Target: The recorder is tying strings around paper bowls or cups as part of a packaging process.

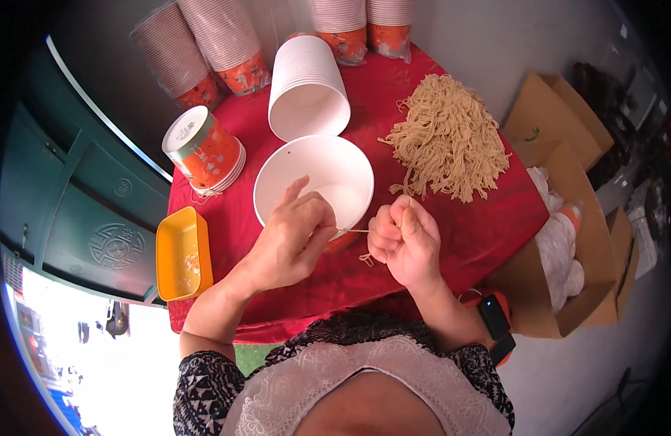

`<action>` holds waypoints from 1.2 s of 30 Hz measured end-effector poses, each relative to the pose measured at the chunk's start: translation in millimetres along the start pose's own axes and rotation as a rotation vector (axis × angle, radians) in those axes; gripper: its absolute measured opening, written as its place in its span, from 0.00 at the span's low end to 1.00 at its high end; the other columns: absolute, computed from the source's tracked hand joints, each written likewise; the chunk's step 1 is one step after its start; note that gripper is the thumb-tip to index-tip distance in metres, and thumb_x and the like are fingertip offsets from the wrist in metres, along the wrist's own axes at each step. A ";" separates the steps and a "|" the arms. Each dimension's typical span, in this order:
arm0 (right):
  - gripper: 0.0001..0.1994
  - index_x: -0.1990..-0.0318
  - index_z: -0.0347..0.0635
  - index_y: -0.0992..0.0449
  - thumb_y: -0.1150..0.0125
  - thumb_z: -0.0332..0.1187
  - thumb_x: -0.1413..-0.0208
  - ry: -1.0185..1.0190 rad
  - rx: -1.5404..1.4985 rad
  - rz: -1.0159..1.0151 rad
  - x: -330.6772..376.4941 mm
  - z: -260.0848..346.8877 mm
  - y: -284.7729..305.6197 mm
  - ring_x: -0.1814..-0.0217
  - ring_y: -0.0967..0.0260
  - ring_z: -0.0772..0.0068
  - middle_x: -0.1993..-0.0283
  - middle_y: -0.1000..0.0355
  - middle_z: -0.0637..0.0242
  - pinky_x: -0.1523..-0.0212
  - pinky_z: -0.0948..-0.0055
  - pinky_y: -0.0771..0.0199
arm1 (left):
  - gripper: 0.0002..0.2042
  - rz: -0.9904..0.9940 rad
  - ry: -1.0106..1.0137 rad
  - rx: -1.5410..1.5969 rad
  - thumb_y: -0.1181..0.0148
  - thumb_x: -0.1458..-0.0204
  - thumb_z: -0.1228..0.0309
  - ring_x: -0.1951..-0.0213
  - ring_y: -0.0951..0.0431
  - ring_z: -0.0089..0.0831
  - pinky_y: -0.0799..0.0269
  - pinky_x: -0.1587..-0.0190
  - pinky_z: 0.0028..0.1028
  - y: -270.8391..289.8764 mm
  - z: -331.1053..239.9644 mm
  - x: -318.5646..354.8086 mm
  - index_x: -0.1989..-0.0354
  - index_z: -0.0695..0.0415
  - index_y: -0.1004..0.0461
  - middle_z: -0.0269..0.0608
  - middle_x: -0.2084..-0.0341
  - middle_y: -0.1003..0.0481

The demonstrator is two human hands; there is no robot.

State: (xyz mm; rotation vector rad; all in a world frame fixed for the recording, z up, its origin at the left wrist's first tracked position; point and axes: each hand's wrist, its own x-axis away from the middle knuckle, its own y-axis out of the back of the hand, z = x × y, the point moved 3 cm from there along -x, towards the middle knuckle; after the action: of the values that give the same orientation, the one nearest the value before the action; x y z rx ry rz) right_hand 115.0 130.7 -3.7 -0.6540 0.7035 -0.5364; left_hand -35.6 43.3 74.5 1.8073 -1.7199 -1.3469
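Note:
A thin beige string (355, 231) is pulled straight between my two hands, just in front of a white paper tub (344, 174) whose mouth faces up. My left hand (295, 236) pinches one end, with its index finger raised over the tub's rim. In the fist of my right hand (407, 238) is the other end. A small loop of string (366, 259) lies on the red tablecloth (452, 251) below the hands. To the right, beyond my right hand, a large heap of beige strings (452, 138) is spread out.
Nested white tubs (306, 73) lie tipped behind the open one. Upside-down orange tubs (208, 152) and a yellow plastic box (165, 254) stand at left. Plastic-wrapped tub stacks (241, 69) line the back. Cardboard boxes (590, 280) and a black phone-like device (493, 316) are at right.

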 end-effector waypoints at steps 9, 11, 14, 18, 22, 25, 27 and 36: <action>0.13 0.68 0.47 0.34 0.47 0.44 0.35 -0.071 -0.075 -0.092 -12.3 5.7 36.9 0.77 0.46 0.82 0.67 0.34 0.69 0.80 0.82 0.47 | 0.06 0.089 -0.044 -0.057 0.42 0.51 0.82 0.62 0.25 0.45 0.35 0.40 0.42 28.6 5.8 -6.3 0.65 0.61 0.27 0.46 0.69 0.27; 0.11 0.63 0.44 0.29 0.46 0.42 0.35 0.015 -0.027 -0.165 -13.0 17.4 48.9 0.72 0.40 0.82 0.54 0.32 0.66 0.79 0.83 0.43 | 0.12 0.012 0.062 -0.168 0.43 0.54 0.85 0.55 0.25 0.46 0.28 0.48 0.39 55.7 19.3 -14.3 0.60 0.62 0.25 0.46 0.61 0.24; 0.09 0.63 0.42 0.29 0.49 0.37 0.33 0.117 0.179 -0.243 -17.8 38.0 54.7 0.72 0.42 0.85 0.57 0.33 0.69 0.79 0.85 0.43 | 0.24 0.096 0.072 -0.491 0.46 0.58 0.91 0.41 0.34 0.46 0.33 0.40 0.41 66.8 32.6 -18.6 0.51 0.57 0.24 0.45 0.44 0.29; 0.09 0.64 0.42 0.30 0.51 0.35 0.32 0.039 0.324 -0.243 -16.6 61.4 56.5 0.78 0.49 0.88 0.74 0.40 0.76 0.81 0.86 0.49 | 0.25 0.269 -0.057 -0.721 0.42 0.57 0.87 0.31 0.45 0.46 0.45 0.31 0.48 57.1 49.0 -11.0 0.49 0.51 0.22 0.42 0.32 0.42; 0.09 0.59 0.41 0.29 0.52 0.35 0.31 -0.013 0.399 -0.227 -8.4 76.6 43.1 0.81 0.53 0.89 0.79 0.45 0.79 0.82 0.86 0.51 | 0.16 0.325 -0.038 -0.691 0.39 0.56 0.82 0.31 0.45 0.45 0.49 0.31 0.52 59.6 51.1 -0.6 0.58 0.53 0.19 0.40 0.33 0.40; 0.09 0.56 0.39 0.28 0.52 0.34 0.32 0.000 0.397 -0.221 3.2 85.4 39.5 0.80 0.51 0.89 0.78 0.43 0.78 0.81 0.86 0.50 | 0.07 0.266 -0.029 -0.682 0.36 0.57 0.78 0.31 0.43 0.44 0.52 0.30 0.54 67.6 31.5 8.4 0.68 0.55 0.18 0.40 0.45 0.27; 0.08 0.57 0.38 0.28 0.52 0.32 0.32 0.040 0.400 -0.216 9.1 91.3 36.3 0.79 0.50 0.89 0.77 0.42 0.77 0.80 0.86 0.49 | 0.08 0.291 0.005 -0.665 0.32 0.58 0.81 0.34 0.38 0.44 0.59 0.28 0.53 68.6 23.5 15.4 0.71 0.54 0.19 0.39 0.62 0.19; 0.11 0.58 0.31 0.28 0.46 0.33 0.36 0.024 0.238 0.030 15.7 73.2 9.3 0.73 0.39 0.80 0.69 0.32 0.66 0.75 0.80 0.38 | 0.06 0.070 -0.127 -0.689 0.43 0.58 0.74 0.71 0.24 0.37 0.30 0.49 0.43 14.9 -13.2 27.6 0.71 0.58 0.32 0.38 0.81 0.29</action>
State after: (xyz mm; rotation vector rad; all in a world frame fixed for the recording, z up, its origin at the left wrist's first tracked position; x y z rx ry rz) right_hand 180.6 153.2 26.0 -0.4154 0.6588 -0.5906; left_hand -39.0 10.1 81.3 1.2788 -1.1362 -1.7665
